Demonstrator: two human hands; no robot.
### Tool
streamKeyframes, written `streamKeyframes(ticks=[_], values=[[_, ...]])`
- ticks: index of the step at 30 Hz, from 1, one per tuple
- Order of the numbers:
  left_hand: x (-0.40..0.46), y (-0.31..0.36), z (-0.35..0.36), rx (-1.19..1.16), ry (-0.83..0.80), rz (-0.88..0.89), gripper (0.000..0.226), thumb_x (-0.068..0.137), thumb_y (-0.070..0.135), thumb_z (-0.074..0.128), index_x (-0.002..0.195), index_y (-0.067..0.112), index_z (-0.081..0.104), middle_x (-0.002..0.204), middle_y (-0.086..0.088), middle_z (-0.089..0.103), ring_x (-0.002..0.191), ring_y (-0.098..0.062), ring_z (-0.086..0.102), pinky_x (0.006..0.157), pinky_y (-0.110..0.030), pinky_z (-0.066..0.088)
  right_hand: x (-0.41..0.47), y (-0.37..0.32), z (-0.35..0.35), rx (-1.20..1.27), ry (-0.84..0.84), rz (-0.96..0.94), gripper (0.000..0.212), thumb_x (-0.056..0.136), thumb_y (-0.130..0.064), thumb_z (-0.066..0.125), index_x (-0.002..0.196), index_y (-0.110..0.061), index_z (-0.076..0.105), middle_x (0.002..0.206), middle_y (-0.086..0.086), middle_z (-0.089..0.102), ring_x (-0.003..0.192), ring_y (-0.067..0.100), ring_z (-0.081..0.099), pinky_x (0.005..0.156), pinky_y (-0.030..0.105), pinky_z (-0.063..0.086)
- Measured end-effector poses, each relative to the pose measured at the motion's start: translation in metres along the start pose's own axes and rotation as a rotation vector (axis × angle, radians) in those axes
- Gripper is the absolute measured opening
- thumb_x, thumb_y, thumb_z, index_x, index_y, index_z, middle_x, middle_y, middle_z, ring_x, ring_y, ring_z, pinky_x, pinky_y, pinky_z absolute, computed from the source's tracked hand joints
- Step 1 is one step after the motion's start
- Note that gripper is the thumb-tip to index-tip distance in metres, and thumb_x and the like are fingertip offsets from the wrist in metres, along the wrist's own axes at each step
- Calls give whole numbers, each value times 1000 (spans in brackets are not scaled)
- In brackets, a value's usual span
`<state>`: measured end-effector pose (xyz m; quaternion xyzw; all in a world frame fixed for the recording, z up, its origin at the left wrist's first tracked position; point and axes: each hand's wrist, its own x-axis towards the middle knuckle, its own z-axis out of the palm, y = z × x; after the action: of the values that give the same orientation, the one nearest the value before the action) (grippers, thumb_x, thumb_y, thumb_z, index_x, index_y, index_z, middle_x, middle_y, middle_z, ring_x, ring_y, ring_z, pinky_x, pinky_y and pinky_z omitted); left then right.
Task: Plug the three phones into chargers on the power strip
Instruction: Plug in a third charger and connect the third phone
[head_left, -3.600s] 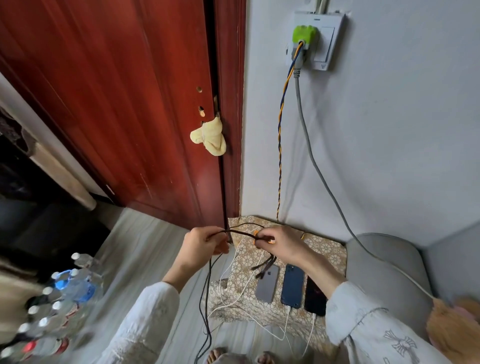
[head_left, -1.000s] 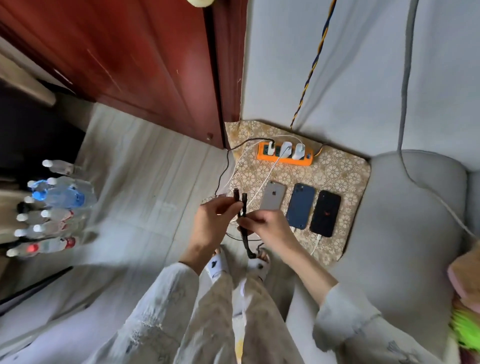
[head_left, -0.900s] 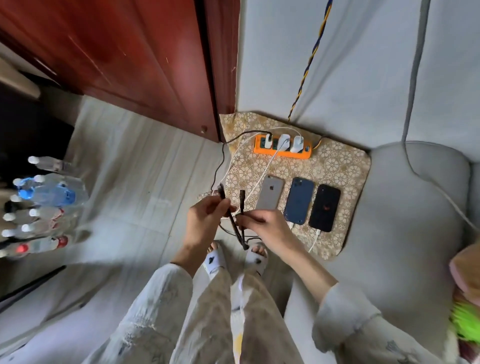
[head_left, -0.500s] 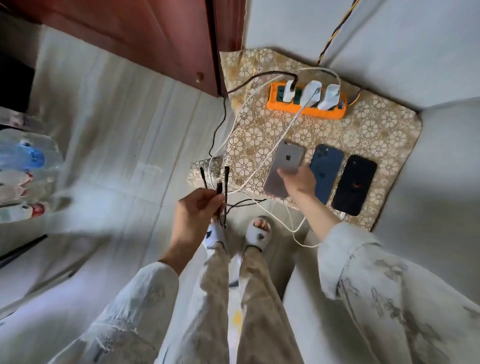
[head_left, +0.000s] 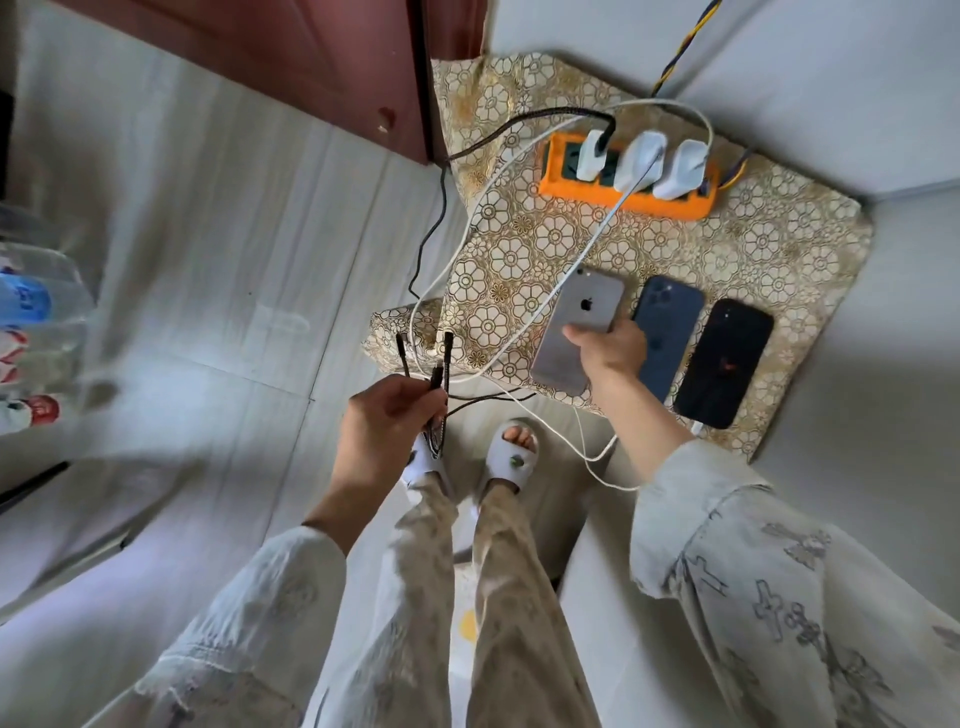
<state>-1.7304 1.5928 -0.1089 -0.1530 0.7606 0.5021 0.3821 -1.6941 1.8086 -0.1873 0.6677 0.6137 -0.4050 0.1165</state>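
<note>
Your left hand (head_left: 387, 415) pinches black cable ends (head_left: 434, 364); your right hand (head_left: 610, 348) grips the silver phone (head_left: 582, 322) at the mat's (head_left: 779, 234) six-o'clock edge.

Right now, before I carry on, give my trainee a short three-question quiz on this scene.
1. True or false: the left hand holds the black cable's connector ends.
2. Which phone does the right hand grip? A) the silver phone B) the blue phone C) the black phone
3. Fill in: the orange power strip carries ___ white chargers.

Key: 1 true. 2 A. 3 three.
</note>
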Motion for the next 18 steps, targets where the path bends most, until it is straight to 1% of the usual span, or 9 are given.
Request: streamKeyframes(ticks=[2,3,5,8,10,13,15,16,18], values=[[2,0,0,3,4,-16,19,77,7,67,64,21,66,52,9,66,72,-24,62,70,-38,51,3,1,-11,21,-54,-11,26,79,-19,67,98,0,63,108,16,67,89,25,61,77,31,49],[2,0,1,4,1,-23,20,77,8,67,63,22,67,51,11,66,71,-23,61,69,-38,50,4,1,-16,53,-78,2,21,81,-17,65,94,0,64,105,17,67,85,25,61,77,33,51],[2,-1,5,10,-14,-32,20,78,8,67,65,23,67,50,12,66,65,-14,61,72,-40,51,3,0,-24,207,-145,67,14,84,-12,63,91,0,61,100,17,66,87,26,62,85,41,54],[-2,-1,14,24,-38,-26,13,79,9,66,71,18,70,53,11,65,54,0,56,71,-30,49,-11,4,-39,457,-243,191,4,86,-8,60,85,-5,58,95,11,62,89,24,62,78,35,53],[-6,1,21,39,-42,-32,9,79,12,66,77,18,72,60,8,65,60,-6,54,66,-24,45,-24,14,-52,633,-332,258,2,87,-9,59,84,-9,58,96,9,64,88,19,63,72,31,53],[-15,6,30,-8,-78,-60,21,81,14,65,75,33,70,63,1,63,69,-18,50,63,-27,40,-41,30,-67,805,-444,297,4,87,-12,59,90,-10,60,94,8,68,90,17,64,62,26,56],[-22,11,35,-16,-109,-65,25,81,16,64,71,38,70,53,9,59,67,-19,45,60,-27,38,-50,36,-72,916,-490,318,7,86,-12,59,92,-9,61,85,7,73,93,19,65,68,29,59],[-26,13,38,-15,-121,-70,25,81,18,64,68,39,70,49,11,58,65,-18,44,57,-25,38,-54,36,-72,964,-511,327,7,87,-12,58,92,-9,61,80,6,75,92,20,66,78,30,58],[-33,15,42,-5,-139,-67,25,82,21,64,68,39,71,45,12,54,59,-14,42,54,-23,37,-60,32,-71,996,-530,336,5,87,-13,58,91,-11,61,76,5,75,84,19,70,98,28,43]])
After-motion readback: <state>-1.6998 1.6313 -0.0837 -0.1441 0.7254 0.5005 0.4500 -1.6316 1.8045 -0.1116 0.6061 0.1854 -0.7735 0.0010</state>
